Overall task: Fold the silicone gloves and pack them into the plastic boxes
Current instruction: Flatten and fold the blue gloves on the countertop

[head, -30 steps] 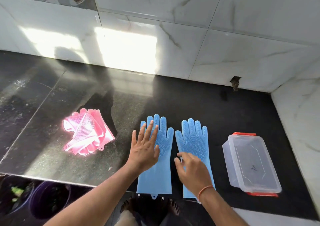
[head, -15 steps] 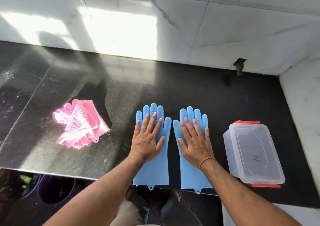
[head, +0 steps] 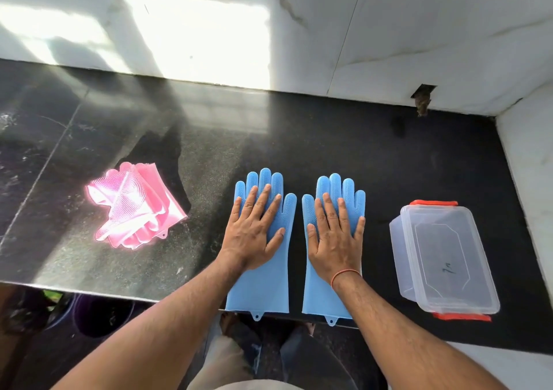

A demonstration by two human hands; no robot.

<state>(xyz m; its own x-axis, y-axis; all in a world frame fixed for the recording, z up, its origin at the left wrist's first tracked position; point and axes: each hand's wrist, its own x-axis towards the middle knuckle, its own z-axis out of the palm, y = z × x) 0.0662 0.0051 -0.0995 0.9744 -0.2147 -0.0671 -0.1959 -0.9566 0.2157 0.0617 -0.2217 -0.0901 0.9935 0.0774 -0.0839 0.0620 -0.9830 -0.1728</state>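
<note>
A black stone counter [head: 344, 138] is backed by white marble-veined wall tiles [head: 419, 36]. A bright sunlight patch [head: 203, 39] is cast on the wall and reflected on the counter's polished left part.

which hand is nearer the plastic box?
Right. The right hand lies flat on a blue glove beside the box; the left hand is farther left.

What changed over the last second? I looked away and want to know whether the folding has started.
Not yet. The right hand, which was curled low over the right blue glove, moved forward and spread flat on it; the left hand settled squarely onto the left blue glove. Nothing is gripped. Both gloves remain unfolded; the pink gloves and the plastic box stayed put.
</note>
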